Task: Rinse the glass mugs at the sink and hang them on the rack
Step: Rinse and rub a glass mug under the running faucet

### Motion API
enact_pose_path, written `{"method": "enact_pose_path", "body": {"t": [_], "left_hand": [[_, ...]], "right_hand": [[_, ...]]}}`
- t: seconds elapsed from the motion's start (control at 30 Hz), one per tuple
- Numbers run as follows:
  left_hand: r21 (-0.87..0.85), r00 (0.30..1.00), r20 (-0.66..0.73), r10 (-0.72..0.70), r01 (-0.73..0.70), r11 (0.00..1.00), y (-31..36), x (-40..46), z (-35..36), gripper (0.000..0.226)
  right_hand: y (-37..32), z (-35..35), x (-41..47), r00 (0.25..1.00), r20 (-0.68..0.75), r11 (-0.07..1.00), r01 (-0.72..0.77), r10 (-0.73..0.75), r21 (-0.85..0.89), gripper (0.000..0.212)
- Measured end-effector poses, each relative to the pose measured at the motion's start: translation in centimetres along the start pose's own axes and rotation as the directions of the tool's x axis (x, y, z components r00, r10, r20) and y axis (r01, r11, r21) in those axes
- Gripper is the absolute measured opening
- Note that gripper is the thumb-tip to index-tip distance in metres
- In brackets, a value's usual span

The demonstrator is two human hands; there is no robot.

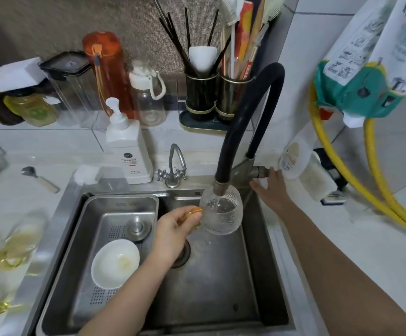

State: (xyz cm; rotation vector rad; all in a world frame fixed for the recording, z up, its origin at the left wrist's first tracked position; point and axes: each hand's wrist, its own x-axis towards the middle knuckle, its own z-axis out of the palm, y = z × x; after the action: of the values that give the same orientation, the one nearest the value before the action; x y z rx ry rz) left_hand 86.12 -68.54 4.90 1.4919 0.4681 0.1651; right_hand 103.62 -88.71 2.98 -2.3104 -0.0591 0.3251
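Observation:
My left hand grips the amber handle of a textured glass mug and holds it upright over the sink. Water runs from the black hose faucet straight into the mug and spills over its left side. My right hand rests on the metal faucet lever at the sink's back right corner, fingers spread against it. At the left edge, blurred, stand more glass mugs with yellow handles on the counter.
A steel drain tray fills the sink's left half and holds a white bowl. A small second tap and a white soap pump bottle stand behind the sink. Bottles, jars and utensil holders line the back. Yellow hoses hang at right.

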Motion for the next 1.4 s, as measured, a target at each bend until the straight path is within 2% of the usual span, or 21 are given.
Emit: {"method": "enact_pose_path", "body": {"t": [0.13, 0.23, 0.33, 0.4, 0.5, 0.6, 0.67, 0.77, 0.83, 0.93, 1.0, 1.07, 1.13, 1.27, 1.4], "left_hand": [[-0.009, 0.999, 0.032, 0.010, -0.010, 1.000, 0.3, 0.1, 0.0, 0.016], [-0.048, 1.000, 0.024, -0.007, 0.008, 0.999, 0.4, 0.1, -0.1, 0.018], [-0.052, 1.000, 0.025, -0.015, 0.016, 0.999, 0.5, 0.1, -0.3, 0.017], [-0.059, 1.000, 0.023, -0.016, 0.017, 0.998, 0.6, 0.0, -0.4, 0.016], [-0.065, 0.999, 0.034, -0.018, 0.020, 0.998, 0.7, -0.2, -0.6, 0.017], [-0.058, 0.998, 0.053, -0.032, 0.035, 0.998, 0.7, -0.4, -1.2, 0.015], [-0.041, 0.995, 0.088, -0.047, 0.051, 0.998, 0.7, -0.8, -1.8, 0.015], [-0.017, 0.988, 0.139, -0.067, 0.070, 0.997, 0.7, -1.8, -2.5, 0.015], [-0.007, 0.987, 0.138, -0.078, 0.079, 0.997, 0.6, -2.6, -3.0, 0.014], [0.022, 0.990, 0.134, -0.047, 0.045, 0.999, 0.5, -3.7, -3.8, 0.021], [0.146, 0.973, 0.216, 0.078, -0.111, 0.983, 0.1, -4.6, -4.3, 0.041], [0.315, 0.933, 0.325, 0.156, -0.262, 0.912, -0.5, -5.5, -4.7, 0.067], [0.410, 0.926, 0.346, 0.151, -0.294, 0.863, -0.6, -6.3, -5.1, 0.080], [0.392, 0.939, 0.322, 0.125, -0.252, 0.885, -0.6, -6.8, -6.2, 0.079], [0.305, 0.951, 0.280, 0.129, -0.216, 0.928, -0.5, -6.5, -7.2, 0.065]], "right_hand": [[0.7, -0.5, 1.7, 0.998, 0.047, 0.999, -0.040, 0.040, -0.011, 0.091], [0.6, -0.2, 1.8, 1.000, 0.007, 1.000, -0.021, 0.021, 0.020, 0.093], [0.8, 0.0, 1.4, 0.999, -0.022, 0.998, 0.028, -0.027, 0.056, 0.079], [0.9, 0.0, 0.9, 1.000, 0.003, 0.997, 0.029, -0.029, 0.073, 0.079], [-0.4, -0.6, -1.8, 0.996, 0.024, 0.978, 0.077, -0.083, 0.196, 0.070], [-1.5, -0.3, -7.5, 0.974, 0.200, 0.913, 0.020, -0.110, 0.407, 0.061], [-1.8, 0.5, -11.4, 0.939, 0.284, 0.867, 0.028, -0.193, 0.498, 0.058], [-2.4, 2.2, -15.3, 0.912, 0.318, 0.820, 0.034, -0.259, 0.572, 0.077], [-2.7, 3.5, -16.8, 0.928, 0.287, 0.821, 0.034, -0.237, 0.570, 0.087], [-3.7, 4.7, -18.4, 0.963, 0.198, 0.836, 0.044, -0.181, 0.547, 0.083], [-4.2, 5.4, -19.2, 0.980, 0.153, 0.836, 0.025, -0.130, 0.549, 0.080], [-4.6, 6.1, -19.7, 0.987, 0.125, 0.825, 0.014, -0.102, 0.564, 0.077], [-5.1, 6.7, -20.3, 0.989, 0.112, 0.835, 0.018, -0.095, 0.550, 0.077], [-5.8, 7.6, -21.5, 0.988, 0.110, 0.865, 0.036, -0.105, 0.500, 0.073], [-5.7, 8.7, -22.7, 0.988, 0.105, 0.890, 0.058, -0.117, 0.452, 0.080]]}}
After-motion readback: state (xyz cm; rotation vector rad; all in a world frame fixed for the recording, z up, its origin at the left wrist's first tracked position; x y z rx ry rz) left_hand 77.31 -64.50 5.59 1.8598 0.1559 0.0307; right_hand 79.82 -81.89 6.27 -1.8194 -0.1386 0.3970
